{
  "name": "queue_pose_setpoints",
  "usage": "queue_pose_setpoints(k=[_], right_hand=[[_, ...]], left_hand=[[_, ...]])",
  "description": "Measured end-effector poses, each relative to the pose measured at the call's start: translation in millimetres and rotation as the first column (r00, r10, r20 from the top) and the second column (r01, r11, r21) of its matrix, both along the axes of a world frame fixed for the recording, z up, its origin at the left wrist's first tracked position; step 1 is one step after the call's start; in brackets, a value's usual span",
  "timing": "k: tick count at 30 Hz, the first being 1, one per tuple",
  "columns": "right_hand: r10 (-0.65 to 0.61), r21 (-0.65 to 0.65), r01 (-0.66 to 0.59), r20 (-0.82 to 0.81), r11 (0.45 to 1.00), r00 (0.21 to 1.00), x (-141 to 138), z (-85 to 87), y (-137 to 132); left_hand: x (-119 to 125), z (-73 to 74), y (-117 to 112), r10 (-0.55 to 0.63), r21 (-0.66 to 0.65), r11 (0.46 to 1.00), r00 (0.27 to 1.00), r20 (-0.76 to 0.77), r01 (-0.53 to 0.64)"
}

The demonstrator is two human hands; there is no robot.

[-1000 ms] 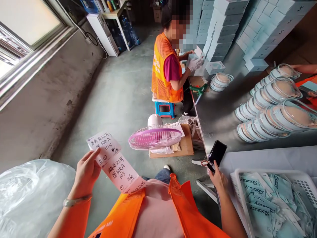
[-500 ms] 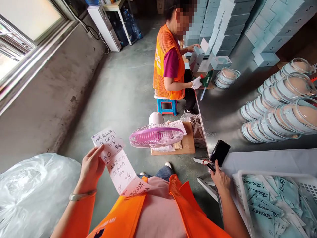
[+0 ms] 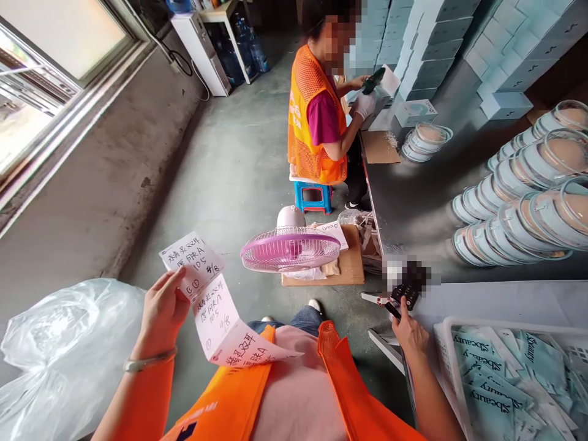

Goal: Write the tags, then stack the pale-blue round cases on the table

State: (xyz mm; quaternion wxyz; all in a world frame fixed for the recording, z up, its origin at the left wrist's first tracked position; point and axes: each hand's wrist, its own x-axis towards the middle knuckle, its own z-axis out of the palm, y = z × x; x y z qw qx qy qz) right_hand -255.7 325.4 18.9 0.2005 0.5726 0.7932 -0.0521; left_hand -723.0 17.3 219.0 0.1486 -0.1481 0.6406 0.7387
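Note:
My left hand (image 3: 160, 312) pinches a strip of white labels (image 3: 212, 303) with handwritten characters; the strip hangs down to my orange vest. My right hand (image 3: 408, 331) is closed around the lower end of a dark phone (image 3: 408, 283) at the edge of the grey table (image 3: 413, 208). A small pair of scissors (image 3: 375, 300) lies just left of that hand. A white basket (image 3: 443, 343) full of teal sachets (image 3: 500, 380) sits right of my right arm.
A pink fan (image 3: 290, 248) stands on the floor beside a cardboard box (image 3: 349, 263). A co-worker in an orange vest (image 3: 312, 116) sits on a blue stool (image 3: 313, 196), handling boxes. Rows of round lidded containers (image 3: 519, 208) cover the table. A clear plastic bag (image 3: 59, 343) lies at my left.
The label strip has shifted slightly down and its lower end spread across my vest. The co-worker lifted a green tool from the table up toward the stacked boxes.

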Motion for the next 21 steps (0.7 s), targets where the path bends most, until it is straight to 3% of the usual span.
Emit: queue_pose_setpoints(k=[5, 11, 21], right_hand=[[0.015, 0.027, -0.014, -0.049, 1.0, 0.999, 4, -3.9, -2], [-0.073, 0.055, 0.079, -0.103, 0.995, 0.992, 10, -13.3, -5], [0.05, 0.16, -0.017, -0.2, 0.987, 0.979, 20, -21.8, -2]], left_hand=[[3, -3.1, -4, 0.022, -0.009, 1.0, 1.0, -0.005, -0.022], [10, 3.9, -2, 0.056, -0.022, 0.998, 0.998, -0.006, -0.056], [25, 20.8, 3, 0.08, -0.087, 0.993, 0.997, 0.011, -0.078]])
